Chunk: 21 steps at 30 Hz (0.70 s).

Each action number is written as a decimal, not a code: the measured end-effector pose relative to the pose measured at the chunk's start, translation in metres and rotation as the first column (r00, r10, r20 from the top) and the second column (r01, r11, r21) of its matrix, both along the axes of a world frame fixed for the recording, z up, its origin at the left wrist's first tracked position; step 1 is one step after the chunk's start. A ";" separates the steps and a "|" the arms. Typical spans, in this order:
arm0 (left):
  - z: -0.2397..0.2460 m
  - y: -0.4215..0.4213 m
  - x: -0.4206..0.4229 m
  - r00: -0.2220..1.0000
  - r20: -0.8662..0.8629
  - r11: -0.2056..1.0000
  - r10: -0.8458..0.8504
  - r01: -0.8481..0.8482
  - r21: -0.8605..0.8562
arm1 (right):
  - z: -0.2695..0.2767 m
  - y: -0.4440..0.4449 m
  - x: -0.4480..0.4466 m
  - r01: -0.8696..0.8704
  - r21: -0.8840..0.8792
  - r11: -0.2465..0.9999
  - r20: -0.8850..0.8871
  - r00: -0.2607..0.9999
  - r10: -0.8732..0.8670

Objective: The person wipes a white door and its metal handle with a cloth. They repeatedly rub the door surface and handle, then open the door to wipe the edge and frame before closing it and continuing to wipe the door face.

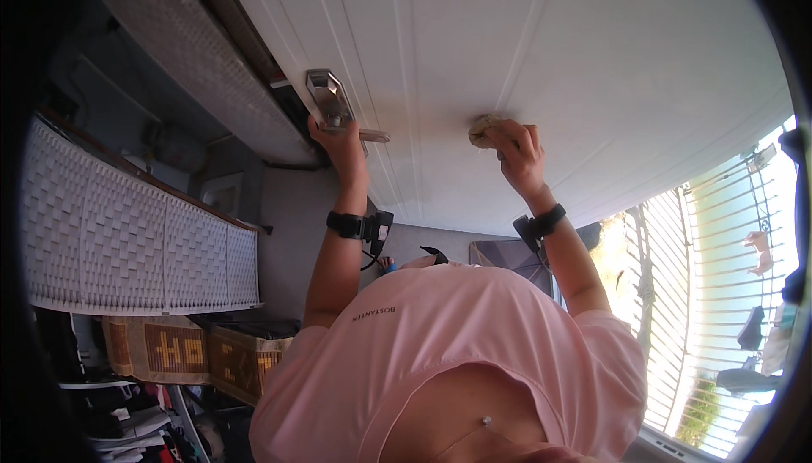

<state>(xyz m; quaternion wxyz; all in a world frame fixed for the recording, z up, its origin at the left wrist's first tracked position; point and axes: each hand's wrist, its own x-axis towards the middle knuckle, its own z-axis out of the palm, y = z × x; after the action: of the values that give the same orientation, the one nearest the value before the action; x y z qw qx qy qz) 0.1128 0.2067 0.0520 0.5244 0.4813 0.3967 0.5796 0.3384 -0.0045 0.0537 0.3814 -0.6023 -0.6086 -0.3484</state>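
A white panelled door (469, 38) with grooved mouldings fills the upper part of the head view. My left hand (342, 149) grips the metal door handle (375, 136) where it meets its back plate (327, 85), close to the door's edge. Some of its fingers are hidden. To the right, my right hand (523, 152) pinches a crumpled, beige-grey cloth or sponge (484, 132) between thumb and fingers. That wad touches the door's face, and a faint brownish smudge (396, 98) shows on the panel left of it.
A white woven folding screen (127, 222) stands at the left, with a brown bamboo mat (171, 352) below it. Shelves with folded clothes (127, 425) are at the lower left. A barred window (691, 285) lies at the right. Grey floor (292, 209) shows beneath the door.
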 end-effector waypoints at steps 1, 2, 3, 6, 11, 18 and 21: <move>0.000 -0.002 -0.001 1.000 0.007 1.000 0.001 -0.001 -0.006 | 0.009 0.001 0.004 0.024 0.053 0.998 -0.027 0.999 -0.023; 0.000 -0.003 -0.001 1.000 0.013 1.000 -0.004 0.004 -0.005 | 0.018 0.003 0.007 0.040 0.123 0.992 -0.024 0.999 -0.037; 0.000 -0.005 -0.002 1.000 0.016 1.000 0.001 -0.001 -0.019 | 0.024 0.005 0.009 0.104 0.122 0.987 -0.081 0.992 -0.094; -0.002 -0.006 -0.002 1.000 0.017 1.000 -0.001 0.001 -0.014 | 0.024 0.010 0.005 0.081 0.216 0.973 -0.109 0.992 -0.059; -0.006 -0.009 -0.003 0.998 -0.028 0.999 0.048 -0.048 0.004 | -0.037 0.013 -0.025 -0.026 -0.007 1.000 -0.138 0.990 0.025; -0.006 -0.021 -0.013 0.998 -0.056 0.999 0.005 -0.003 0.034 | -0.048 0.028 -0.047 -0.104 -0.066 0.992 -0.158 0.983 0.093; -0.006 -0.025 -0.014 0.997 -0.069 0.997 0.039 -0.033 0.076 | -0.028 0.042 -0.050 -0.090 0.052 0.995 -0.158 0.983 0.097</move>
<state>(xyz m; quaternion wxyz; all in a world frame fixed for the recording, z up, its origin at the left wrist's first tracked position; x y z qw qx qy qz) 0.0991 0.1820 0.0461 0.4812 0.5135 0.4016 0.5861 0.2881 0.0375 0.0254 0.4583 -0.5904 -0.5959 -0.2938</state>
